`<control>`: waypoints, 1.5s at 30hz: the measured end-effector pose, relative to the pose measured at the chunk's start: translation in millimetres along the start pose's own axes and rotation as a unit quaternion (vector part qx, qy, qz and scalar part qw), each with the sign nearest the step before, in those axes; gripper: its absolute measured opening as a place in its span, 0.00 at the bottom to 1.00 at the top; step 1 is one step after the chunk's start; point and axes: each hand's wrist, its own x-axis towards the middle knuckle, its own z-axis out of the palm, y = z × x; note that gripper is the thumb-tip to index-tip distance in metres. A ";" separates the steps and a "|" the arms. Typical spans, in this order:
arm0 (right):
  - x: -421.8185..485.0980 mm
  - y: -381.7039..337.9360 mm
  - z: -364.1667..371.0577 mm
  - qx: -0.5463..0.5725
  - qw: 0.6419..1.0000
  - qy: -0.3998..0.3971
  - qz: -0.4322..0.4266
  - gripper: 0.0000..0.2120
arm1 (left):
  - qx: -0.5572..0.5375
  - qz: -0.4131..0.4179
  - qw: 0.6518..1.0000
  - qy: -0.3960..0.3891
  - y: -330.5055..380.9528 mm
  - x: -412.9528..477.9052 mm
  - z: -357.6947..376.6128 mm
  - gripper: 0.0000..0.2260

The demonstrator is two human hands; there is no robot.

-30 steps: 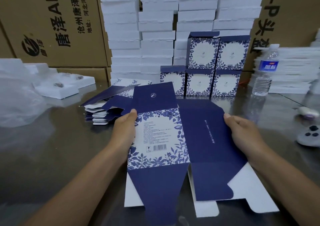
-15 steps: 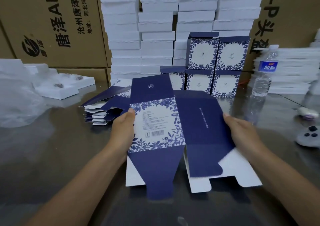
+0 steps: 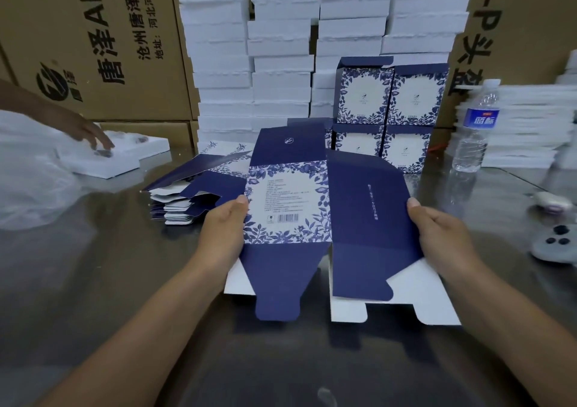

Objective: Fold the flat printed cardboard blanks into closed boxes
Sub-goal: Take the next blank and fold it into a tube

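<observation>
I hold a flat navy and white floral cardboard blank (image 3: 368,216) above the table, tilted up toward me. My left hand (image 3: 223,233) grips its left edge, thumb on the printed floral panel. My right hand (image 3: 441,235) grips the right edge of the plain navy panel. Its navy bottom flaps and white inner flaps hang toward me. A pile of more flat blanks (image 3: 190,194) lies on the table to the left. Several folded floral boxes (image 3: 387,116) stand stacked behind.
Tall stacks of white boxes (image 3: 281,53) and brown cartons (image 3: 93,41) line the back. A water bottle (image 3: 476,128) stands right, with a grey controller (image 3: 557,245) nearby. Another person's hand (image 3: 90,138) reaches over white foam trays (image 3: 125,156) at left.
The blank has risen and moved away from me, held by both hands. Another person's hand has come into view at the left over the foam trays.
</observation>
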 end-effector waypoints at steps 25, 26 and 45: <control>-8.8 -8.0 7.1 -0.012 0.999 -0.042 0.022 0.22 | -0.044 -0.002 0.999 0.007 -5.5 3.4 -4.2 0.17; -9.1 -7.3 7.0 -0.036 0.998 -0.051 0.021 0.22 | -0.043 -0.005 0.999 0.008 -5.3 3.4 -4.5 0.17; -10.7 7.1 9.0 -0.244 0.965 -0.042 -0.084 0.19 | -0.012 -0.063 0.997 -0.044 0.7 -1.0 -5.1 0.17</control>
